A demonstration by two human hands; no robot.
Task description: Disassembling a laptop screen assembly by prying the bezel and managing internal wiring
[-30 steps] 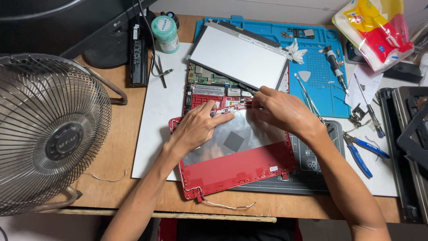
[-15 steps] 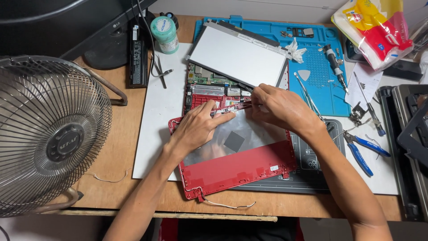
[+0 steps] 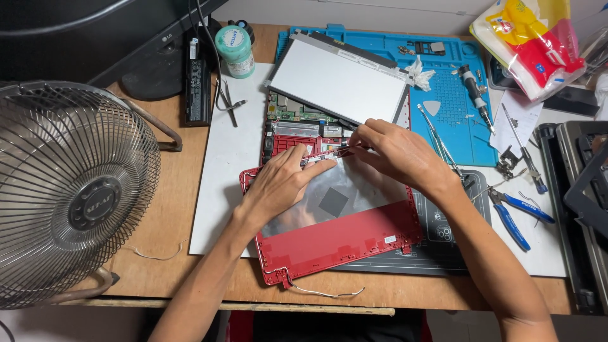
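Note:
A red laptop lid shell (image 3: pixel 342 244) lies open-side up on the desk, with silver foil lining its upper half. My left hand (image 3: pixel 278 187) rests flat on the foil, its fingertips at a thin metal strip (image 3: pixel 323 155) along the shell's top edge. My right hand (image 3: pixel 396 152) pinches the same strip from the right. Behind the shell lies the red laptop base with its circuit board (image 3: pixel 294 114) exposed. A grey screen panel (image 3: pixel 339 79) leans across the base.
A metal fan (image 3: pixel 60 190) fills the left. A blue work mat (image 3: pixel 453 104) holds a screwdriver (image 3: pixel 475 88) and tweezers (image 3: pixel 437 136). Blue pliers (image 3: pixel 516 215) lie at right. A green-lidded jar (image 3: pixel 235 47), a black battery (image 3: pixel 197 76) and a snack bag (image 3: pixel 529 41) sit behind.
Both hands have shifted slightly left along the shell's top edge. Nothing else has moved.

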